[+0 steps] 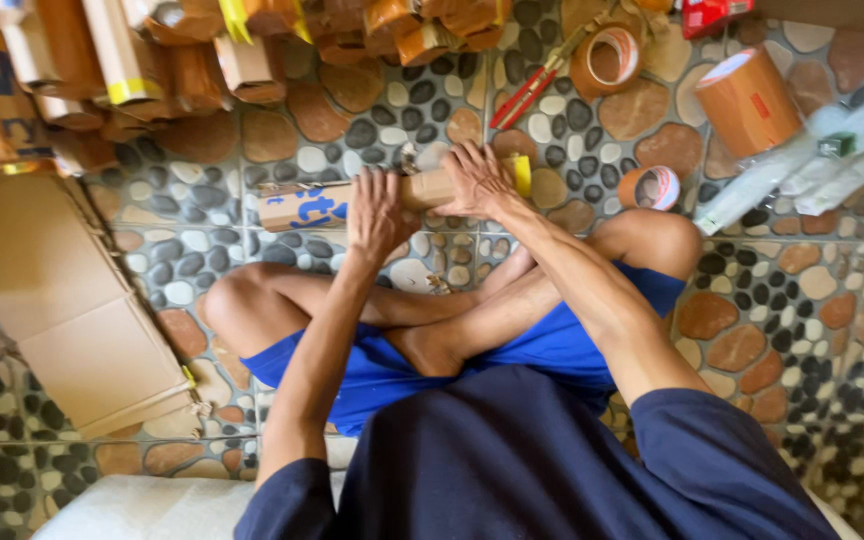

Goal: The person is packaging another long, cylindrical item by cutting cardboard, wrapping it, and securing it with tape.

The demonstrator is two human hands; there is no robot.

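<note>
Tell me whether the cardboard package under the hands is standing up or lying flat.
Lying flat. The cardboard package stretches sideways across the pebble floor, with the left hand and right hand pressed on top of it.

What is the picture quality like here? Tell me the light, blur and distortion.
Head view: soft, even daylight, with only faint shadows under the legs; the left hand and right hand on the cardboard roll are sharp; wide-lens stretching bends the edges, so the flat cardboard sheet and the plastic-wrapped rolls smear; mild glare on the tape roll.
</note>
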